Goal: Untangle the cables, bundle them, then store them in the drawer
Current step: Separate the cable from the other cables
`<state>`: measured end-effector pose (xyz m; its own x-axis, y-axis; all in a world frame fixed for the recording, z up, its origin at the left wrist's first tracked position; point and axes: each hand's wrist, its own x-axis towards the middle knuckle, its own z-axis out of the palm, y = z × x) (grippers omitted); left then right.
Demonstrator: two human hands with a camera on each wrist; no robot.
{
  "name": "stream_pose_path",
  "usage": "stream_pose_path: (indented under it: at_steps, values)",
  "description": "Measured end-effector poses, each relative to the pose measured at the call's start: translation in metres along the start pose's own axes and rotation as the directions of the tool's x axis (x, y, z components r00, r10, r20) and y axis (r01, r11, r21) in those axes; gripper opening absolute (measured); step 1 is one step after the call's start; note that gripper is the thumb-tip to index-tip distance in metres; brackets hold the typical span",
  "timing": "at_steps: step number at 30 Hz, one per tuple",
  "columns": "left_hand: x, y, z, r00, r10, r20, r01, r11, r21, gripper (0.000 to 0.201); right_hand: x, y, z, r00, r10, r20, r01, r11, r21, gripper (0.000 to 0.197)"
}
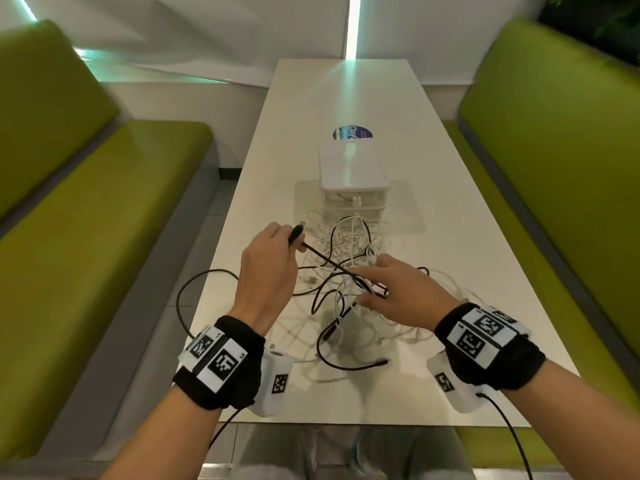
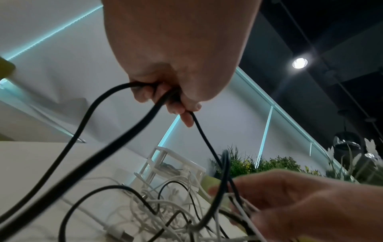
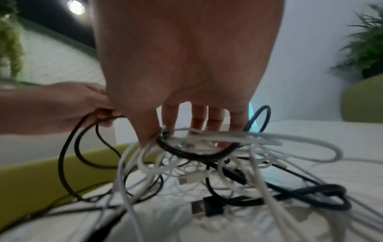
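Observation:
A tangle of white and black cables (image 1: 346, 306) lies on the white table (image 1: 460, 244), just in front of a small white drawer unit (image 1: 350, 183). My left hand (image 1: 294, 244) is raised left of the pile and grips the plug end of a black cable (image 1: 325, 260), which runs taut down to my right hand (image 1: 363, 286). That hand pinches a bunch of cable strands (image 3: 199, 139) between thumb and fingers, a little above the table. In the left wrist view two black strands (image 2: 116, 147) leave my left hand's curled fingers (image 2: 145, 96). The drawers look closed.
Green benches (image 1: 104, 209) flank the table on both sides. A loop of black cable (image 1: 180, 299) hangs over the table's left edge. A round blue sticker (image 1: 352, 133) lies behind the drawer unit. A loose black USB plug (image 3: 207, 208) rests near the front.

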<state>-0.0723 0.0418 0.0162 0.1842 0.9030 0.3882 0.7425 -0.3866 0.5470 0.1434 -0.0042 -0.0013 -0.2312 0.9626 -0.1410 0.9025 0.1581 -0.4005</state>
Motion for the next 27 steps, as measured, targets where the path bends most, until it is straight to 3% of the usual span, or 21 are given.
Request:
stream_pose_path:
  at_steps: [2, 3, 5, 6, 10, 14, 16, 19, 23, 27]
  values:
    - [0.000, 0.000, 0.002, 0.999, 0.015, 0.040, -0.016, 0.999, 0.045, 0.030, -0.002, 0.000, -0.003, 0.995, -0.023, -0.100, 0.039, 0.986, 0.161, 0.046]
    - [0.000, 0.000, 0.001, 0.999, 0.020, 0.047, -0.022, 0.999, 0.047, 0.029, -0.003, 0.000, -0.004, 0.978, -0.032, -0.208, 0.081, 0.969, 0.232, 0.039]
    - [-0.001, 0.002, 0.001, 0.998, 0.027, 0.050, -0.028, 1.000, 0.008, 0.026, -0.007, -0.004, -0.008, 0.910, -0.044, -0.413, 0.173, 0.944, 0.281, 0.019]
    - [-0.002, 0.004, 0.001, 0.998, 0.036, 0.052, -0.035, 0.999, -0.012, 0.024, -0.008, -0.007, -0.008, 0.896, -0.055, -0.442, 0.197, 0.939, 0.282, 0.013]
    - [-0.009, 0.020, 0.001, 0.993, 0.088, 0.080, -0.082, 0.994, -0.073, 0.020, -0.006, -0.018, 0.008, 0.958, -0.125, -0.256, 0.168, 0.974, 0.154, 0.020]
    - [-0.012, 0.025, -0.003, 0.994, 0.092, 0.052, -0.085, 0.989, -0.121, 0.021, -0.003, -0.021, 0.015, 0.967, -0.088, -0.240, 0.113, 0.989, 0.092, 0.011]
    - [-0.011, 0.022, -0.004, 1.000, 0.018, 0.011, -0.016, 0.988, -0.152, 0.025, -0.003, -0.019, 0.010, 0.975, -0.061, -0.216, 0.084, 0.991, 0.103, 0.013]
    - [-0.008, 0.013, -0.002, 0.999, -0.032, -0.033, 0.027, 0.991, -0.131, 0.028, -0.002, -0.015, 0.003, 0.954, -0.039, -0.299, 0.105, 0.973, 0.207, 0.015]
    - [-0.011, 0.008, 0.004, 0.995, 0.103, -0.012, -0.101, 0.989, 0.106, 0.037, 0.001, -0.014, -0.008, 0.934, 0.055, -0.354, 0.090, 0.920, 0.380, 0.015]
    - [-0.015, 0.022, 0.003, 0.958, 0.271, -0.096, -0.265, 0.962, 0.072, 0.038, 0.004, -0.015, -0.011, 0.924, 0.196, -0.329, 0.059, 0.775, 0.629, 0.009]
